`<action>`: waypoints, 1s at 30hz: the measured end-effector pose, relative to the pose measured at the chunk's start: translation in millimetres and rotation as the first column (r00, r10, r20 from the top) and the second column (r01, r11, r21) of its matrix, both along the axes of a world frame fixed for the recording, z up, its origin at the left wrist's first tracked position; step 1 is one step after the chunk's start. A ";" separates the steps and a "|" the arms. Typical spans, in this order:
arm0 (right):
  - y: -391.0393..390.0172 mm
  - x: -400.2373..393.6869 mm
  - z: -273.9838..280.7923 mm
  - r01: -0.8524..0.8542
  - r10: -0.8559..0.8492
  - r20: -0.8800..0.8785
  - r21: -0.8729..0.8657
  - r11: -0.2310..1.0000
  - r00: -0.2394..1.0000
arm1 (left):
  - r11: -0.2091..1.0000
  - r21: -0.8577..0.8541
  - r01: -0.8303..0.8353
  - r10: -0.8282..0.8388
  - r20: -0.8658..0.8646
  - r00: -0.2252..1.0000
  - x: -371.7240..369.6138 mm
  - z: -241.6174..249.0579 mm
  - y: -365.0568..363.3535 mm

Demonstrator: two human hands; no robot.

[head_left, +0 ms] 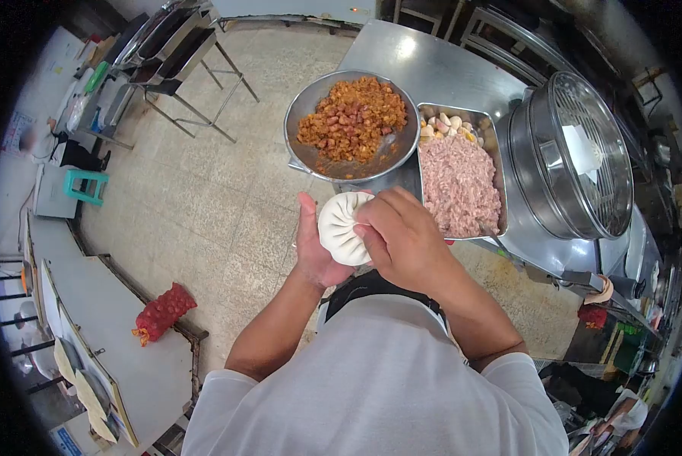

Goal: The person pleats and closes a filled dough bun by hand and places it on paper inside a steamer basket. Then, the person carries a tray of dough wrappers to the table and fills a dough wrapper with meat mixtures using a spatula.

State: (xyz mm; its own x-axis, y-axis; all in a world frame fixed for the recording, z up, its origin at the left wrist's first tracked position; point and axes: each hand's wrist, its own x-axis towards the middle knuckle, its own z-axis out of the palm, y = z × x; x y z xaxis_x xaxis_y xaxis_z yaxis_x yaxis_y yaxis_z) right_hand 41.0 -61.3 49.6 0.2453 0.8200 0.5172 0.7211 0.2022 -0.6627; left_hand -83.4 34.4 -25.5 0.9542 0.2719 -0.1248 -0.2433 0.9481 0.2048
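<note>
A white pleated bun (342,228) rests in my left hand (314,247), which cups it from below and from the left with the thumb pointing up. My right hand (401,232) pinches the gathered dough at the bun's centre, where the folds meet. Just beyond my hands stands a round metal bowl (299,156) of reddish-brown chunky filling (352,118). Right of it, a rectangular steel tray (500,178) holds pink minced meat (461,186) with pale egg-like pieces (443,125) at its far end. A utensil handle (496,242) leans out of the tray's near corner.
Stacked metal steamers (542,159) with a slatted rack (584,114) stand on the steel table (439,64) at the right. A red mesh sack (164,313) lies on a left-hand counter (155,380). Farther off are a green stool (86,185) and a metal stand (196,91).
</note>
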 end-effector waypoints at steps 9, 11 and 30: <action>9.0 7.0 4.3 -0.048 0.063 0.219 -0.073 0.996 0.974 | 0.998 -0.059 -0.014 0.019 0.082 0.996 1.5 0.0 1.7; 3.6 7.8 11.8 -0.023 0.066 0.253 -0.168 0.985 0.965 | 0.999 -0.037 -0.039 0.040 0.035 0.999 4.5 6.4 2.9; 14.0 -11.7 14.1 0.021 -0.017 0.096 -0.037 0.999 0.995 | 0.986 -0.072 -0.148 0.155 0.097 0.983 6.1 -3.3 21.9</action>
State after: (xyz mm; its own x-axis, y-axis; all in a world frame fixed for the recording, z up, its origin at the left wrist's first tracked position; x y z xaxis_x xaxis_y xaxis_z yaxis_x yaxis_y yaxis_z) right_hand 29.3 -47.4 63.8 0.2120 0.8352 0.5074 0.7850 0.1637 -0.5975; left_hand -77.3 56.3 -28.8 0.9112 0.4088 -0.0505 -0.4016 0.9090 0.1116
